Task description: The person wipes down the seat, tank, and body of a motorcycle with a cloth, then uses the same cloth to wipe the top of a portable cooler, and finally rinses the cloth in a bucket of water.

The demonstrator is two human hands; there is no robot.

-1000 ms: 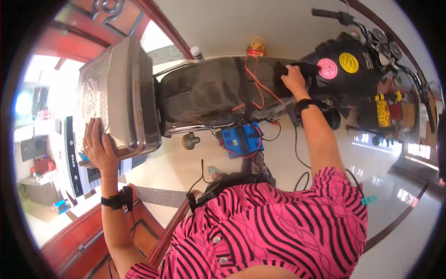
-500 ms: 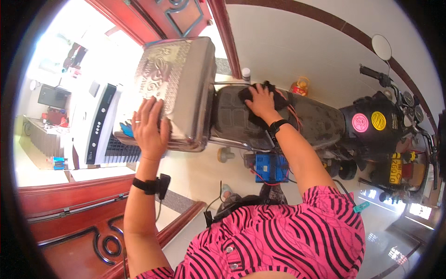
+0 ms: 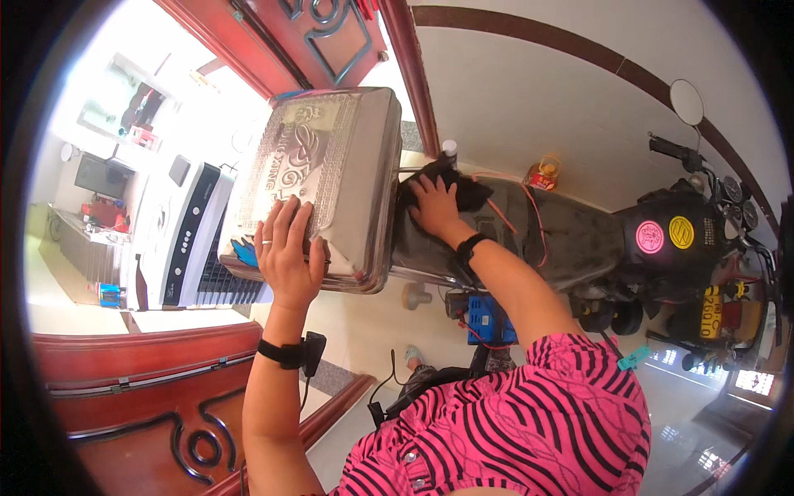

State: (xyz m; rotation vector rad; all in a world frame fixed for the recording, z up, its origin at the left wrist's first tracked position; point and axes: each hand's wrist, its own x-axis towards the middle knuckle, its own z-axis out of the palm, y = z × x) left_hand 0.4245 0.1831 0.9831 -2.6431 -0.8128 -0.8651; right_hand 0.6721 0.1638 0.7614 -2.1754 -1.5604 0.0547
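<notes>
Lying under right fingers (image 3: 428, 190) — black cloth (image 3: 472, 194).

I find one head-worn fisheye camera facing down over the striped shirt (image 3: 513, 413), near the left hand (image 3: 289, 263) and right hand (image 3: 438, 211), covering metal box (image 3: 347, 157) left, motorcycle (image 3: 579, 236) right, wall (image 3: 513, 91) far.

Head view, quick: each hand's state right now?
Left hand: open, resting on the box.
Right hand: open, spread on black cloth over the seat.
</notes>
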